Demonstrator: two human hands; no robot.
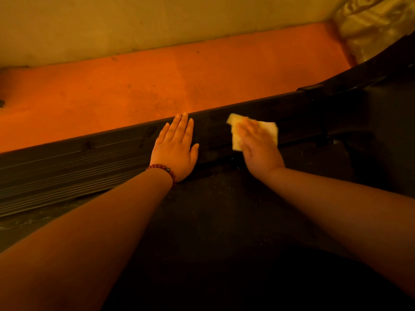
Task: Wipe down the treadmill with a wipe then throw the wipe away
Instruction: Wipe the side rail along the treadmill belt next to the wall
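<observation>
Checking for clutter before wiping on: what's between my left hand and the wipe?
In the head view, only a bare stretch of the treadmill's ribbed side rail lies between the left hand and the wipe under the right hand.

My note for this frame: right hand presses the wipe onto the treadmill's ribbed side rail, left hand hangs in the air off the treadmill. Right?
Not quite. The left hand lies flat on the ribbed side rail, fingers straight, as the head view shows. The right hand does press the wipe onto that rail.
</observation>
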